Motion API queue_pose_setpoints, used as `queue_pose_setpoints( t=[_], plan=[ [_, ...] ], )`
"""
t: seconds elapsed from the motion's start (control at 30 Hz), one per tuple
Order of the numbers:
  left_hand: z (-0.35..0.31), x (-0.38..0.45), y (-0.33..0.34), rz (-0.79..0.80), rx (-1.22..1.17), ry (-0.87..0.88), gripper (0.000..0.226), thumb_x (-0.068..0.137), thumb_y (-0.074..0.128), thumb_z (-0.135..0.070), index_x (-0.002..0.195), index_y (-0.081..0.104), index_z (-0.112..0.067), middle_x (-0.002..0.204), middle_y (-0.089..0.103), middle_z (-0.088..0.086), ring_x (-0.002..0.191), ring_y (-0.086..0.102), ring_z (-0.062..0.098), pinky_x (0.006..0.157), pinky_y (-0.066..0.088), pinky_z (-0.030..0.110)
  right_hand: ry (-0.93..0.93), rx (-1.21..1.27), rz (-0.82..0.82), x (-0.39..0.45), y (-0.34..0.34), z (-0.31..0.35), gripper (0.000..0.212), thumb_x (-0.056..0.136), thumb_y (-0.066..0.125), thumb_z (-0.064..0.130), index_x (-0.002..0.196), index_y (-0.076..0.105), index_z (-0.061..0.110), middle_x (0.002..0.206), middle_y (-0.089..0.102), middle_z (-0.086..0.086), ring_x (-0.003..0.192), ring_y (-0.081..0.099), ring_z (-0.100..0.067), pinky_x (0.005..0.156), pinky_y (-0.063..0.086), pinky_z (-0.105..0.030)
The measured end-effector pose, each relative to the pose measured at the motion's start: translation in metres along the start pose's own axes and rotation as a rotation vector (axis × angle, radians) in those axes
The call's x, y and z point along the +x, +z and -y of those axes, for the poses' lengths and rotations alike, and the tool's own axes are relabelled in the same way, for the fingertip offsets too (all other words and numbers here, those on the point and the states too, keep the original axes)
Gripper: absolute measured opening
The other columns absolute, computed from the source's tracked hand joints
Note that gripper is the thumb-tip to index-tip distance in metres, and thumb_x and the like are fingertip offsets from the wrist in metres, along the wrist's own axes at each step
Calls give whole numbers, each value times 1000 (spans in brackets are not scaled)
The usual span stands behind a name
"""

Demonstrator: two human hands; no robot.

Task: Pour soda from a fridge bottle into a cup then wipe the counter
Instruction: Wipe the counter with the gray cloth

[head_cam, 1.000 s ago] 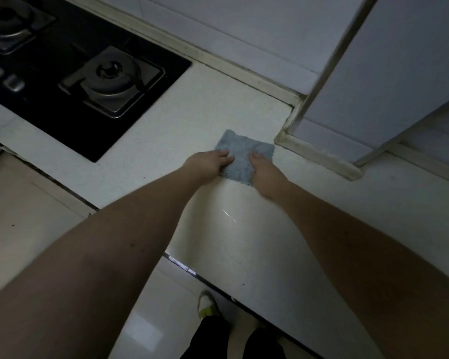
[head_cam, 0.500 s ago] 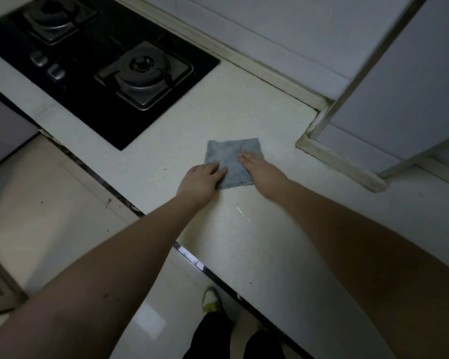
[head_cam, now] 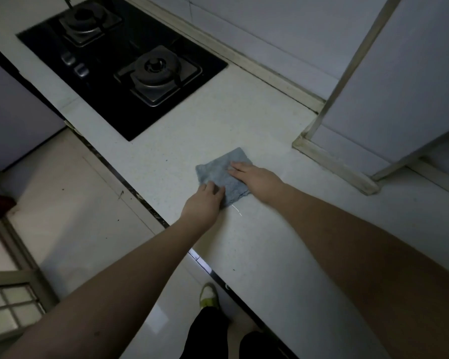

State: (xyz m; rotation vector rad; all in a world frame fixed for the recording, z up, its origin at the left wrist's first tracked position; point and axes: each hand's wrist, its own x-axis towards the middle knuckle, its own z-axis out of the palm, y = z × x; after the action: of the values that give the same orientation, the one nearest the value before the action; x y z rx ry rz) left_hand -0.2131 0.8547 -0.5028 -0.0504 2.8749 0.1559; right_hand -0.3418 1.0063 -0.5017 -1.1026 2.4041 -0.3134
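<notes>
A small blue-grey cloth lies flat on the pale counter. My left hand rests on the cloth's near left corner with its fingers laid flat. My right hand presses straight fingers on the cloth's right side. Just in front of the cloth a thin wet streak glints on the counter. No bottle or cup is in view.
A black two-burner gas hob is set into the counter at the far left. A white boxed column juts onto the counter at the right. The counter's front edge runs diagonally, with floor tiles and my foot below.
Both hands slid the cloth along the counter toward the front edge and away from the column. My view shifted left, showing more hob and floor.
</notes>
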Motion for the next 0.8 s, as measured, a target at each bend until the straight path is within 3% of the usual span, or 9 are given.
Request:
queue_pose_setpoints(
  t=[0.2,0.33,0.47,0.63,0.8],
  plan=[
    [-26,-22,4,30,24,-8,50,101,43,-22,149,32,-11,133,41,15,122,40,29,86,50,36,135,463,61,-20,8,3,58,93,28,60,146,35,36,156,25,12,141,26,-9,115,16,-24],
    [-42,-37,8,43,40,-15,49,100,46,-24,146,37,-9,128,44,15,115,44,29,78,51,36,231,582,85,-31,9,5,92,67,22,85,145,36,37,154,30,12,136,34,-10,110,22,-23],
    [-66,-50,12,56,58,-34,39,101,42,-24,135,46,-6,120,46,15,108,46,28,69,46,34,273,653,107,-48,14,7,74,83,31,76,146,34,37,154,29,11,137,34,-12,111,22,-25],
    [-86,-67,17,43,26,-6,39,101,44,-29,134,47,-9,122,45,13,107,46,26,74,49,33,326,684,154,-68,20,-1,104,58,35,93,145,37,37,153,32,11,136,37,-14,115,25,-34],
    [-103,-86,26,22,-6,28,34,91,62,-28,116,64,-5,109,53,14,90,56,27,59,54,32,249,619,245,-84,15,-15,70,85,45,63,145,41,27,153,34,3,136,37,-19,115,24,-33]
  ],
)
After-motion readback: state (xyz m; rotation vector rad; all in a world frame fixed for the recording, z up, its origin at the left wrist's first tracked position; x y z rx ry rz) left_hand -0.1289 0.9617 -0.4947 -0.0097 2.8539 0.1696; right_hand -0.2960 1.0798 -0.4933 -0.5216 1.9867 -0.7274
